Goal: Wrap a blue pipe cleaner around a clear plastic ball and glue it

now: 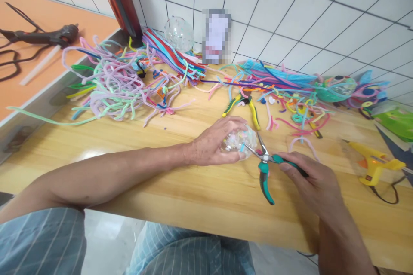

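Observation:
My left hand [213, 144] is wrapped round a clear plastic ball [240, 141] with coloured bits inside, holding it down on the wooden table [193, 189]. My right hand [311, 180] grips one handle of the teal-handled pliers [266, 165]. The jaws of the pliers stand apart and point at the ball's right side. The other teal handle hangs free toward me.
Tangles of coloured pipe cleaners [122, 81] cover the table's back. Yellow-green pliers [247, 105] lie behind the ball. A yellow glue gun [371, 163] lies at right, another clear ball [179, 32] by the tiled wall, a black glue gun [48, 36] on the orange surface.

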Demonstrator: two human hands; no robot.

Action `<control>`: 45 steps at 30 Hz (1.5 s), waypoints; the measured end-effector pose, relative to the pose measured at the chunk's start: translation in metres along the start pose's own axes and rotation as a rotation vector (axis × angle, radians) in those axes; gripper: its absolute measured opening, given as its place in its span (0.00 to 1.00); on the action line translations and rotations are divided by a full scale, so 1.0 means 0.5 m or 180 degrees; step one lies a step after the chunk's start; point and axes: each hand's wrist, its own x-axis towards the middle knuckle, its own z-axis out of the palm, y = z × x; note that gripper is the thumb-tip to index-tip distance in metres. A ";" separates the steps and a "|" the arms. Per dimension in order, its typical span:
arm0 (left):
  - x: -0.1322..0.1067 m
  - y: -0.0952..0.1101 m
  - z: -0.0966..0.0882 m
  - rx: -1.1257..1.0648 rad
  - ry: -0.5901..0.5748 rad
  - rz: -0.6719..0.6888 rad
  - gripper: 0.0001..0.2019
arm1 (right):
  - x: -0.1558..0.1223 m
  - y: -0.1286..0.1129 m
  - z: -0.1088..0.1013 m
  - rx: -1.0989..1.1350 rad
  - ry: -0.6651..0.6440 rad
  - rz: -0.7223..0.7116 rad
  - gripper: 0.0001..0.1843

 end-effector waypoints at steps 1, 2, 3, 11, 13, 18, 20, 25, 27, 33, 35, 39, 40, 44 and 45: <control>0.001 0.000 0.000 0.0012 0.0008 0.0029 0.28 | 0.000 0.001 0.001 0.0009 0.0005 -0.0038 0.11; 0.001 -0.001 0.000 0.0029 0.0022 0.0056 0.28 | -0.001 0.002 0.002 0.0019 0.0019 -0.0083 0.11; 0.002 -0.001 0.000 0.0044 0.0037 0.0081 0.28 | -0.001 0.002 0.002 0.0031 0.0027 -0.0136 0.11; 0.001 -0.004 0.002 0.0090 0.0027 0.0116 0.29 | 0.002 0.003 0.004 0.0054 0.0038 -0.0269 0.13; 0.001 -0.005 0.002 0.0090 0.0023 0.0102 0.29 | 0.002 0.002 0.005 0.0057 0.0038 -0.0255 0.13; 0.002 -0.006 0.005 0.0091 0.0099 0.0209 0.28 | 0.001 -0.002 0.006 0.0075 0.0030 -0.0229 0.11; 0.002 -0.007 0.005 0.0095 0.0115 0.0220 0.28 | 0.002 -0.004 0.007 0.0083 0.0047 -0.0200 0.10; 0.003 -0.008 0.005 0.0105 0.0096 0.0208 0.28 | 0.001 -0.005 0.006 0.0110 0.0055 -0.0126 0.11; 0.003 -0.008 0.005 0.0108 0.0116 0.0200 0.29 | 0.000 -0.004 0.006 0.0111 0.0043 -0.0098 0.11; 0.003 -0.006 0.004 0.0092 0.0106 0.0193 0.29 | -0.003 -0.002 0.008 0.0126 0.0039 0.0008 0.11; 0.003 -0.006 0.003 0.0090 0.0099 0.0174 0.29 | -0.004 -0.002 0.008 0.0136 0.0052 0.0029 0.11; 0.002 -0.007 0.004 0.0094 0.0067 0.0144 0.29 | -0.003 -0.002 0.007 0.0154 0.0053 0.0018 0.11; 0.002 -0.008 0.005 0.0090 0.0063 0.0147 0.29 | -0.002 -0.003 0.007 0.0153 0.0048 0.0020 0.11; 0.000 -0.010 0.005 0.0082 0.0084 0.0158 0.29 | -0.002 -0.003 0.009 0.0137 0.0035 0.0080 0.11; 0.000 -0.010 0.005 0.0090 0.0080 0.0156 0.29 | -0.003 -0.002 0.009 0.0142 0.0035 0.0084 0.10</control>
